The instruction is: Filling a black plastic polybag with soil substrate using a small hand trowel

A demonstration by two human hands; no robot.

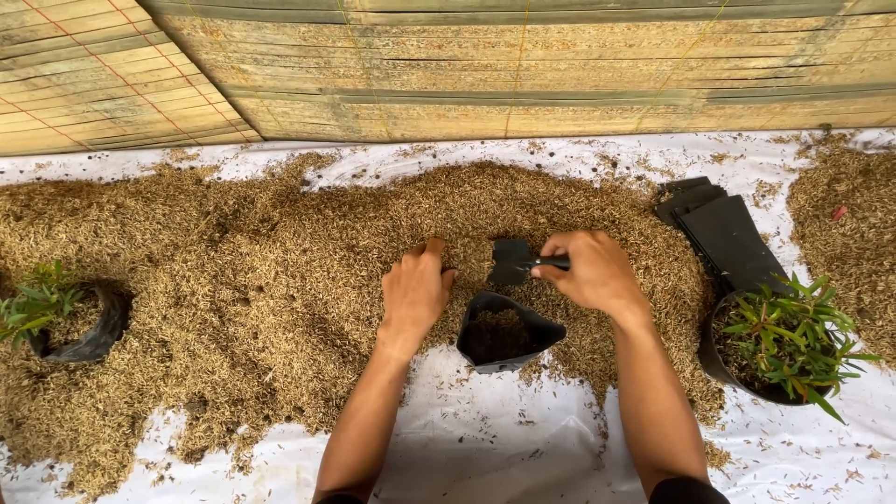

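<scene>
Left hand: it is laid palm down on the heap of husk, just beside the rim of the black bag; the fingers are curled loosely into the husk and nothing is held in them, so the grip is open.
Right hand: it is closed round the handle of a small black trowel, and the grip is clamped on that handle.
Trowel: its blade is held just above the mouth of the bag, pointing towards the left hand; whether any husk is carried on the blade cannot be told from this view.
Black bag: 1 soft plastic grow bag is stood upright at the near edge of the heap, between the 2 hands, its mouth open and dark fill seen inside.
Handling of the bag: the thin wall is judged to be limp and easily folded, and the bag is likely to be light but prone to tipping while only part filled; it is best taken by the rim or cupped at the sides.
Husk heap: dry, loose, tan material is spread wide across a white sheet; it is judged to be light and free-flowing.
Potted plants: 1 green seedling is stood at the right and 1 seedling at the left.
Spare bags: a flat black stack is laid beyond the right hand.
</scene>
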